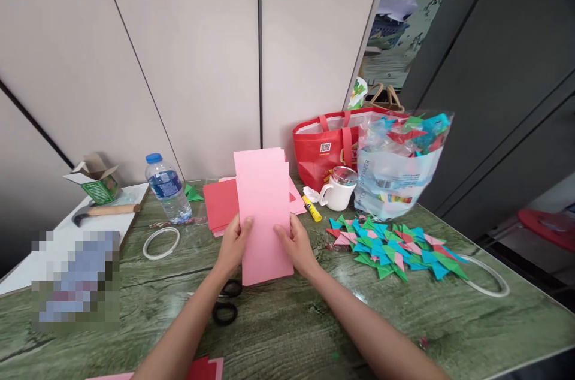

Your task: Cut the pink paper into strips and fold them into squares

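Observation:
Upright above the table, a small stack of pink paper sheets (265,206) is held between both hands, its top edges slightly uneven. My left hand (232,243) grips the left edge, thumb on the front face. On the right edge, my right hand (299,243) pinches the same stack, also with the thumb in front; the other fingers are mostly behind the paper. Partly behind the stack lie red paper sheets (221,206). Black-handled scissors (225,313) rest on the table below my left hand, partly covered by the forearm.
Folded coloured paper pieces (395,245) lie right, beside a white ring (492,278). Behind stand a white mug (340,191), a filled plastic bag (395,179) and a red bag (314,155). A glue stick (312,208), water bottle (168,188), another ring (146,248) and hammer (112,210) are around.

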`<action>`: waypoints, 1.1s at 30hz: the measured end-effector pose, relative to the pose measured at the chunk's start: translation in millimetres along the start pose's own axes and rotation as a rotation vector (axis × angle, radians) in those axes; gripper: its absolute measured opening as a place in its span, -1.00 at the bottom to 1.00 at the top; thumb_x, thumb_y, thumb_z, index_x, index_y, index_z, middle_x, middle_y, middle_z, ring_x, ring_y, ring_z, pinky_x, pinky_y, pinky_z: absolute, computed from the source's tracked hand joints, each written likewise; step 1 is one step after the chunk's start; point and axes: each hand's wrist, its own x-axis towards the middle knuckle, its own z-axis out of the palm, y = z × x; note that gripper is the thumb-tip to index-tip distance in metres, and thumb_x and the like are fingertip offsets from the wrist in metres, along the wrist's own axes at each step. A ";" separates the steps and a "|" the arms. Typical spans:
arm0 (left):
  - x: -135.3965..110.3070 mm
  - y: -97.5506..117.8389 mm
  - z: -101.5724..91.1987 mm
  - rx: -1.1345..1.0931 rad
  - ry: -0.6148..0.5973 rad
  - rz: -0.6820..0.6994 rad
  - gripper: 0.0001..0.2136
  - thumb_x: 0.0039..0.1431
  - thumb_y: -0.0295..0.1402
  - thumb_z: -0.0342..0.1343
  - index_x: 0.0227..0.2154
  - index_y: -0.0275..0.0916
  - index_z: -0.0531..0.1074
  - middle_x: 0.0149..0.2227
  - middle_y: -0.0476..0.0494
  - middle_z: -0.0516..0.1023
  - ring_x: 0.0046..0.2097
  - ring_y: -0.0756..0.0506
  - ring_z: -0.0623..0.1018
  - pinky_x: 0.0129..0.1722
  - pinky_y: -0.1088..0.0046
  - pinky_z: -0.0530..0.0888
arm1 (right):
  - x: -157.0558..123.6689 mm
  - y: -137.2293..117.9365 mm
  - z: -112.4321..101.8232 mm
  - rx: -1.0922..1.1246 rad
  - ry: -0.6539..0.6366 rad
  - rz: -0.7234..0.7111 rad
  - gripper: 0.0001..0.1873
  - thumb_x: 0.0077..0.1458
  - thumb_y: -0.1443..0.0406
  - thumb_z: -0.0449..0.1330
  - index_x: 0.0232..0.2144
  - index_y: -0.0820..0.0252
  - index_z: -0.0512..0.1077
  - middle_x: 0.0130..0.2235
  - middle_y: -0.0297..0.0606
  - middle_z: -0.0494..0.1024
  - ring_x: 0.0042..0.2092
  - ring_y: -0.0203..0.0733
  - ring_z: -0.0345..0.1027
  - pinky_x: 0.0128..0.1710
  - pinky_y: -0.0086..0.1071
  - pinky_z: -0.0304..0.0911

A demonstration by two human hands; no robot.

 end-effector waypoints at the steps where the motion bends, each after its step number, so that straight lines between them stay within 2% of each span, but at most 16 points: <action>1: -1.7 -0.7 0.3 -0.009 0.017 0.009 -0.70 0.12 -0.15 -0.08 -0.25 -0.28 0.35 -0.32 -0.11 0.48 -0.34 -0.08 0.43 -0.43 0.46 0.37 | -0.8 0.6 0.3 0.028 0.001 0.003 -0.74 0.06 0.26 0.05 -0.16 0.18 0.27 -0.22 -0.23 0.43 -0.18 -0.17 0.30 -0.20 -0.35 0.23; 7: -4.0 -1.8 1.9 0.092 0.179 0.151 -0.72 0.10 -0.14 -0.07 -0.29 -0.26 0.30 -0.34 -0.10 0.43 -0.33 -0.07 0.41 -0.37 0.45 0.36 | -2.0 -1.0 5.1 0.093 0.069 -0.010 -0.75 0.05 0.24 0.08 -0.18 0.16 0.26 -0.22 -0.23 0.43 -0.20 -0.19 0.31 -0.20 -0.35 0.24; 9: -6.1 -10.0 1.4 0.136 0.191 0.162 -0.69 0.02 -0.11 -0.01 -0.31 -0.26 0.30 -0.34 -0.12 0.43 -0.32 -0.09 0.42 -0.36 0.42 0.37 | -7.2 2.6 5.2 0.116 0.064 -0.026 -0.68 0.03 0.23 0.11 -0.14 0.15 0.23 -0.20 -0.22 0.44 -0.20 -0.19 0.33 -0.21 -0.35 0.26; 11: -9.4 -18.7 2.3 0.186 0.193 0.113 -0.71 -0.05 -0.09 0.03 -0.46 -0.26 0.30 -0.48 -0.08 0.41 -0.40 -0.10 0.42 -0.41 0.39 0.37 | -15.4 8.0 5.8 0.097 0.069 -0.031 -0.64 0.00 0.23 0.14 -0.12 0.16 0.24 -0.20 -0.21 0.46 -0.21 -0.17 0.35 -0.24 -0.33 0.28; 13: -11.2 -21.1 3.9 0.205 0.179 0.084 -0.74 -0.04 -0.12 0.03 -0.56 -0.25 0.29 -0.59 -0.04 0.37 -0.46 -0.10 0.40 -0.43 0.36 0.37 | -22.1 11.2 7.1 0.025 0.077 -0.019 -0.72 -0.01 0.23 0.14 -0.21 0.18 0.33 -0.29 -0.21 0.51 -0.28 -0.15 0.37 -0.27 -0.29 0.29; 15: -9.4 -13.3 3.5 0.202 0.158 0.082 -0.76 0.00 -0.16 0.02 -0.46 -0.26 0.33 -0.49 -0.09 0.44 -0.39 -0.11 0.44 -0.37 0.36 0.39 | -21.8 8.6 8.4 -0.008 0.078 0.009 -0.80 -0.01 0.22 0.14 -0.32 0.20 0.41 -0.37 -0.22 0.54 -0.33 -0.13 0.39 -0.28 -0.24 0.30; 16: -7.3 -6.1 2.0 0.193 0.143 0.086 -0.76 0.02 -0.18 0.02 -0.36 -0.26 0.34 -0.39 -0.11 0.48 -0.33 -0.11 0.45 -0.33 0.36 0.39 | -18.5 4.8 8.6 0.015 0.104 0.046 -0.80 -0.02 0.21 0.15 -0.34 0.21 0.42 -0.37 -0.21 0.55 -0.33 -0.11 0.40 -0.28 -0.22 0.30; 17: -4.9 2.1 -0.3 0.155 0.051 0.085 -0.73 0.02 -0.20 0.04 -0.25 -0.26 0.33 -0.28 -0.15 0.48 -0.24 -0.13 0.46 -0.27 0.36 0.39 | -13.4 -0.2 8.4 0.071 0.145 0.091 -0.78 -0.04 0.20 0.17 -0.35 0.23 0.43 -0.34 -0.19 0.55 -0.31 -0.10 0.40 -0.28 -0.22 0.31; 19: -1.1 18.0 -5.8 0.021 -0.228 0.029 -0.65 0.04 -0.22 0.05 -0.12 -0.24 0.30 -0.12 -0.19 0.45 -0.14 -0.15 0.45 -0.24 0.37 0.41 | -0.4 -11.8 6.7 0.266 0.238 0.185 -0.71 -0.05 0.17 0.18 -0.30 0.25 0.42 -0.27 -0.15 0.55 -0.28 -0.08 0.41 -0.32 -0.22 0.35; 20: -0.6 24.1 -8.0 -0.029 -0.304 -0.014 -0.62 0.04 -0.21 0.05 -0.07 -0.22 0.29 -0.06 -0.19 0.43 -0.11 -0.16 0.44 -0.24 0.37 0.42 | 6.0 -17.3 5.2 0.369 0.249 0.214 -0.68 -0.07 0.16 0.18 -0.28 0.25 0.41 -0.24 -0.15 0.54 -0.27 -0.09 0.42 -0.32 -0.23 0.36; 24: -10.3 31.6 -7.6 -0.281 -0.342 -0.126 -0.47 0.05 -0.21 0.06 0.10 -0.17 0.12 0.00 -0.23 0.40 -0.10 -0.19 0.45 -0.21 0.32 0.44 | 22.9 -29.3 -8.0 0.537 0.202 0.329 -0.66 -0.20 0.18 0.27 -0.34 0.25 0.43 -0.30 -0.17 0.57 -0.38 -0.13 0.43 -0.41 -0.27 0.39; 27: -22.2 28.4 -3.8 -0.381 -0.403 -0.183 -0.45 0.05 -0.20 0.06 0.12 -0.16 0.09 -0.03 -0.24 0.42 -0.15 -0.19 0.49 -0.22 0.30 0.45 | 29.3 -29.7 -24.3 0.626 0.063 0.357 -0.65 -0.27 0.21 0.31 -0.35 0.25 0.42 -0.32 -0.18 0.57 -0.39 -0.11 0.44 -0.40 -0.25 0.39; 30: -29.4 25.7 -4.8 -0.311 -0.477 -0.171 -0.47 0.07 -0.21 0.04 0.12 -0.15 0.10 -0.02 -0.22 0.42 -0.09 -0.21 0.46 -0.18 0.27 0.43 | 33.4 -28.3 -36.7 0.695 -0.021 0.381 -0.65 -0.22 0.20 0.28 -0.32 0.24 0.41 -0.30 -0.17 0.56 -0.32 -0.05 0.45 -0.34 -0.17 0.38; 33: -29.6 23.8 -7.3 -0.044 -0.445 -0.014 -0.50 0.08 -0.26 0.04 0.10 -0.18 0.13 0.07 -0.20 0.33 0.06 -0.20 0.33 0.00 0.24 0.29 | 33.4 -27.3 -35.9 0.691 0.024 0.377 -0.61 -0.20 0.21 0.27 -0.25 0.22 0.37 -0.26 -0.16 0.54 -0.31 -0.03 0.45 -0.31 -0.12 0.37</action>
